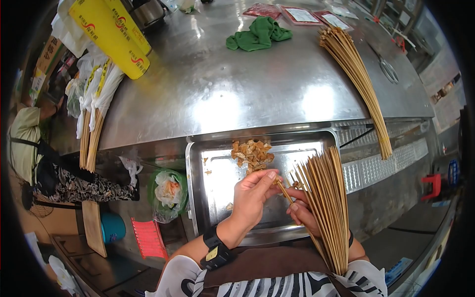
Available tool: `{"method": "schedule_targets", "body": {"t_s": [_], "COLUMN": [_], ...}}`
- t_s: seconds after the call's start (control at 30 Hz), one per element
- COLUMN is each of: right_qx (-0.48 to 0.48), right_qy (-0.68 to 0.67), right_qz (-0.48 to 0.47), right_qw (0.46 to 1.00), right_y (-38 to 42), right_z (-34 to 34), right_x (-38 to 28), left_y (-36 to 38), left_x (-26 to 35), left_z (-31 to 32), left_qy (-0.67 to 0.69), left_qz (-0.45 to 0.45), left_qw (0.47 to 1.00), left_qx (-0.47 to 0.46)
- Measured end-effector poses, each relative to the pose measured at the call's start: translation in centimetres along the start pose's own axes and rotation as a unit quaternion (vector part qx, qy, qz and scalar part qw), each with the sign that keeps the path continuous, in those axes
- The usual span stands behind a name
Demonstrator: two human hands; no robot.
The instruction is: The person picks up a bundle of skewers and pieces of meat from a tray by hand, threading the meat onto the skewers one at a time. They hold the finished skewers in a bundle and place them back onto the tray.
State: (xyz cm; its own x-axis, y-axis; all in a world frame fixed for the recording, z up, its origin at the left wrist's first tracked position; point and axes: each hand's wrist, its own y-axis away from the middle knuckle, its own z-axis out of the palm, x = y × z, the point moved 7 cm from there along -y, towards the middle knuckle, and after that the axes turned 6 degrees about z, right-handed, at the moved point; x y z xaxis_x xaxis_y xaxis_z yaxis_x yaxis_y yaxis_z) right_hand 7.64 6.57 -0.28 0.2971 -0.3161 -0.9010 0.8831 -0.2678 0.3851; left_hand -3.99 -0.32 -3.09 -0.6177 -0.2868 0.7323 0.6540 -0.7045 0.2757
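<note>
My left hand point(250, 198) pinches a small brown piece of food at the tip of a bamboo skewer point(285, 192). That skewer is gripped lower down by my right hand point(303, 212), its fingers curled closed. A thick bundle of bamboo skewers point(324, 203) leans over my right hand and forearm, tips up, partly hiding them. Both hands are over a metal tray point(192, 198). Toward its far side lies a heap of brown, wrinkled food pieces point(251, 153), with a few loose scraps around it.
Behind the tray stretches a steel table point(198, 74) bearing a green cloth point(260, 34), yellow boxes point(111, 37), scissors point(387, 69) and another skewer bundle point(356, 74) overhanging the edge. Bagged skewers point(99, 109) jut out at left. A person point(29, 133) stands far left, near a green-bagged bin point(168, 195).
</note>
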Motion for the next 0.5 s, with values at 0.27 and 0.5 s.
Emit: {"method": "schedule_targets", "body": {"t_s": [0.27, 0.5], "right_qx": [0.002, 0.011], "right_qy": [-0.004, 0.025], "right_qz": [-0.014, -0.017], "right_qw": [1.000, 0.999], "right_y": [-0.1, -0.1], "right_z": [-0.1, -0.1], "right_x": [-0.2, -0.5], "left_y": [0.2, 0.6], "left_x": [-0.8, -1.1], "left_z": [0.3, 0.7], "left_qy": [0.052, 0.054], "left_qz": [-0.061, -0.092], "left_qw": [0.997, 0.994], "left_qx": [-0.014, -0.008]}}
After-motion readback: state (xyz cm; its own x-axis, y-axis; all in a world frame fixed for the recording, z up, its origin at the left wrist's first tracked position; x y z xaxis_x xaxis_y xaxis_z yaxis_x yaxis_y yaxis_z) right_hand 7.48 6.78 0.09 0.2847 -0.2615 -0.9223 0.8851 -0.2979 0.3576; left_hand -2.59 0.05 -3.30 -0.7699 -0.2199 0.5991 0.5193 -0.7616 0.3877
